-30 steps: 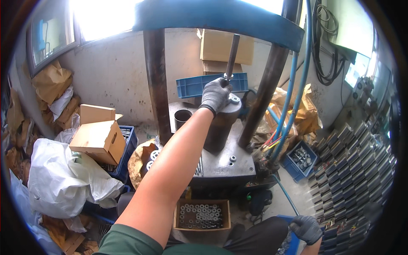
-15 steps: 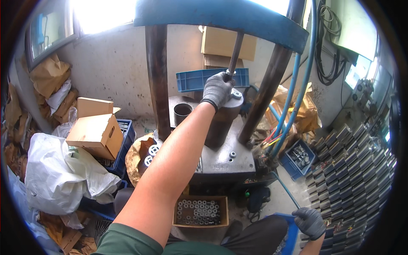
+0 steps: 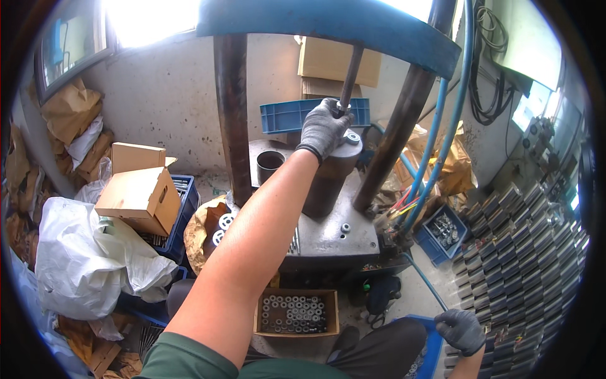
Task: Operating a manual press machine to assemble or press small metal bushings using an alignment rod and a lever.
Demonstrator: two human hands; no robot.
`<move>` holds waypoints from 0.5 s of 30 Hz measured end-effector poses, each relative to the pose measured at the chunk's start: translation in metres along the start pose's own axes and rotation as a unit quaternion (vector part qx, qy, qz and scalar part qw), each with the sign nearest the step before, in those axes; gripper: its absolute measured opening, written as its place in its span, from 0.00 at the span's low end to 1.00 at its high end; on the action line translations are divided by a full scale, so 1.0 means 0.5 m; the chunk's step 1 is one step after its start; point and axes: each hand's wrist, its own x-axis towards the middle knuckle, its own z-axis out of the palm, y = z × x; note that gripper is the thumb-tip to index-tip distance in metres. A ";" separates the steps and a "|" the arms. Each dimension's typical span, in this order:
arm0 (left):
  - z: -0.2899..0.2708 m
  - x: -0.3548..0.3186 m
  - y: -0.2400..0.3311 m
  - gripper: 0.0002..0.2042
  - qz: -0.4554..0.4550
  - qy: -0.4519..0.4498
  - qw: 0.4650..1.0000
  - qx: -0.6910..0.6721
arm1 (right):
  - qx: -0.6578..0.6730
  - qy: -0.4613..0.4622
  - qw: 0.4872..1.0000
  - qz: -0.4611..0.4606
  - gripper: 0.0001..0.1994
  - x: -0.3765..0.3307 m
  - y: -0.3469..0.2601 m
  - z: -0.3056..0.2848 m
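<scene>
At the lower tip of the press's slim steel rod (image 3: 351,76), my gloved left hand (image 3: 322,127) is closed with its fingertips round a small pale metal ring (image 3: 343,107). The fingers partly hide that piece. Just below stands a dark steel block (image 3: 327,189), with another ring (image 3: 352,137) lying on its top. Low on the right, my gloved right hand (image 3: 461,331) is closed round the near end of a thin blue lever (image 3: 424,282) that comes from the machine base.
The press's steel bed (image 3: 328,243) carries a short open tube (image 3: 269,165) and a small nut-like part (image 3: 345,227). Below is a carton of metal rings (image 3: 257,314). Left are a paper sack (image 3: 197,237) and carton (image 3: 129,192); right, stacked dark bars (image 3: 524,265) and a blue bin (image 3: 435,252).
My left hand has shifted very slightly upward at the rod tip, fingers still closed. The right hand stays on the blue lever. The whole view has moved a little.
</scene>
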 end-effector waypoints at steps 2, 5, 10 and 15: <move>0.004 0.001 -0.004 0.24 0.016 0.025 0.997 -0.068 | 0.011 0.039 0.999 -0.006 0.07 0.001 0.002 0.008; 0.008 0.004 -0.009 0.24 0.016 0.064 0.994 -0.092 | -0.035 0.161 0.986 -0.033 0.07 0.039 0.002 -0.004; 0.015 0.005 -0.021 0.20 0.059 0.106 0.990 -0.075 | -0.113 0.492 0.839 -0.201 0.07 0.230 0.001 -0.133; 0.024 0.014 -0.041 0.14 0.082 0.110 0.986 -0.096 | -0.095 0.518 0.825 -0.205 0.09 0.371 0.008 -0.223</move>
